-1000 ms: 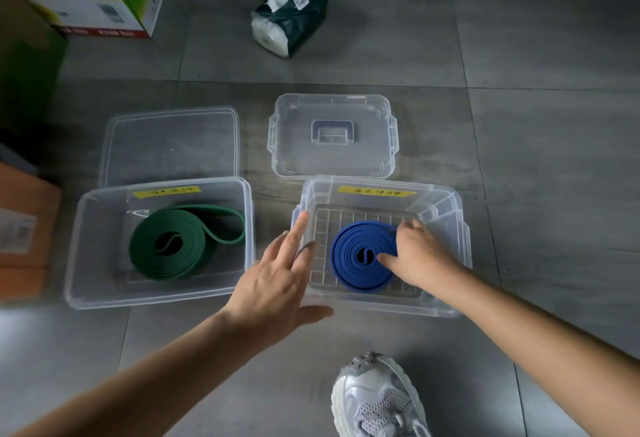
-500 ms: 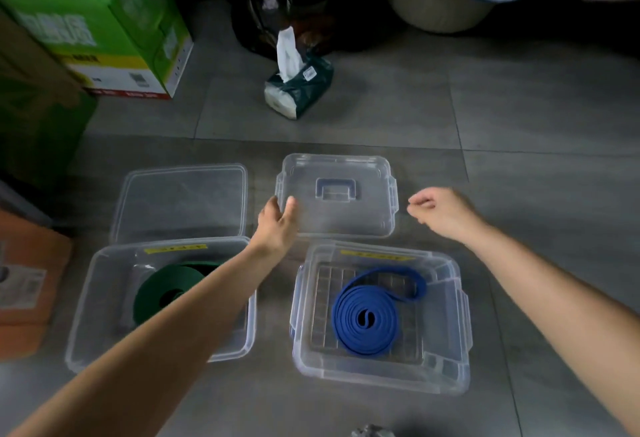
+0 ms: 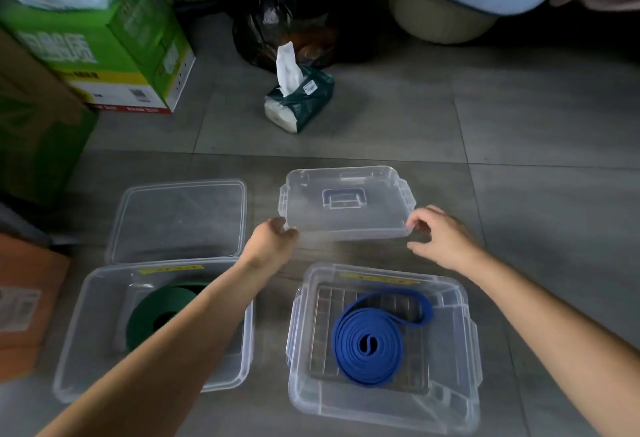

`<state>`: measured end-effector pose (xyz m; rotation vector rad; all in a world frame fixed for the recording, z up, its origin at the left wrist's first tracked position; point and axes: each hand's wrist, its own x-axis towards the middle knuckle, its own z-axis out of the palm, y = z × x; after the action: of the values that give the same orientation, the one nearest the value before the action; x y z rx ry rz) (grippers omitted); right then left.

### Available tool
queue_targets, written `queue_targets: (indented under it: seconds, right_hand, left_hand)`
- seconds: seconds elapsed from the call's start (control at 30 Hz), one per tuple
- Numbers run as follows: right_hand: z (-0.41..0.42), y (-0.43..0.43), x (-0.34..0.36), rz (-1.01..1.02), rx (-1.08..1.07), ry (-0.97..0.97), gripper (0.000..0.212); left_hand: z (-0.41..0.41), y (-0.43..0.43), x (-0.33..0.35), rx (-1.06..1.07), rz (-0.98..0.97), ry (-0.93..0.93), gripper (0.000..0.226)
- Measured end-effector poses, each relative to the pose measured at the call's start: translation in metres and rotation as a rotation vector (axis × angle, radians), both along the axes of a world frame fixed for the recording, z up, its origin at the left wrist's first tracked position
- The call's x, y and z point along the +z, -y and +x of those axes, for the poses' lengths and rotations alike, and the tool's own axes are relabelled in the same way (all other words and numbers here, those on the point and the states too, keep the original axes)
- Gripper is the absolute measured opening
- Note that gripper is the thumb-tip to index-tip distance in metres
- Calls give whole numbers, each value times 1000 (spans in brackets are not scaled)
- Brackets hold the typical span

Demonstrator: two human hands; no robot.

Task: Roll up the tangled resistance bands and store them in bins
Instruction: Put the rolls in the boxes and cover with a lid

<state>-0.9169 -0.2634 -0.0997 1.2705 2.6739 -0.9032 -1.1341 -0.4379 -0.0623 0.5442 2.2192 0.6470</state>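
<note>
Green band (image 3: 152, 312) and blue band (image 3: 367, 343) lie coiled, binned; left hand (image 3: 272, 242) and right hand (image 3: 443, 239) grip a lid (image 3: 346, 208) with curled fingers (image 3: 424, 215), closing apparently pending.

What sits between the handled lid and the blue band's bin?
Nothing visible does. The left hand and right hand are at near corners of the handled lid; only bare floor lies between it and the open bin holding the blue band.

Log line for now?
left hand grips clear plastic handled lid | right hand at its corner, grip unclear | rolled blue band in open clear bin
</note>
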Motion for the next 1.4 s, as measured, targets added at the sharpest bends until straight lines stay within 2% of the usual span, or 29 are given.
queue_targets:
  seconds: [0.1, 0.17, 0.2, 0.3, 0.4, 0.47, 0.57, 0.63, 0.73, 0.8, 0.87, 0.97, 1.07, 1.13, 1.3, 1.4]
  right_hand:
    - [-1, -4, 19, 58, -110, -235, 37]
    - [-1, -4, 34, 58, -116, -370, 41]
    - [0, -3, 42, 71, -108, -419, 44]
    - [6, 1, 63, 106, -103, -542, 50]
    - [9, 6, 85, 105, -92, -668, 49]
    - [9, 13, 106, 92, -71, -733, 41]
    - [12, 24, 141, -1, -99, -829, 29]
    - [17, 26, 157, -55, -206, -901, 29]
    - [26, 29, 152, -158, -433, -804, 34]
    - [33, 36, 129, -226, -499, -638, 33]
    - [43, 47, 106, -272, -536, -488, 33]
    - [59, 64, 76, -365, -581, -385, 33]
    - [71, 75, 51, -244, -610, -341, 31]
    - [72, 78, 39, -159, -620, -342, 24]
    - [81, 95, 25, -101, -586, -276, 17]
    - [92, 103, 31, -164, -566, -306, 31]
  left_hand:
    - [-1, -1, 21, -172, 33, -199, 14]
    - [-5, 4, 27, -224, 111, -267, 14]
    - [-8, 8, 28, -217, 151, -277, 18]
    - [-15, 24, 35, -186, 340, -187, 58]
    - [-15, 33, 51, -268, 450, -129, 69]
    - [-14, 34, 63, -218, 483, -180, 65]
    - [-12, 31, 84, -59, 610, -292, 40]
    - [-7, 32, 97, -12, 693, -234, 33]
    - [3, 31, 99, -60, 676, -139, 28]
    - [12, 35, 82, -117, 550, -149, 28]
    - [21, 44, 61, -193, 396, -205, 43]
    - [33, 61, 34, -250, 241, -204, 46]
    - [53, 80, 15, -330, 120, -284, 36]
    - [64, 86, 8, -310, 122, -320, 32]
    - [68, 87, -3, -180, 210, -261, 49]
    - [72, 93, -7, -179, 233, -247, 40]
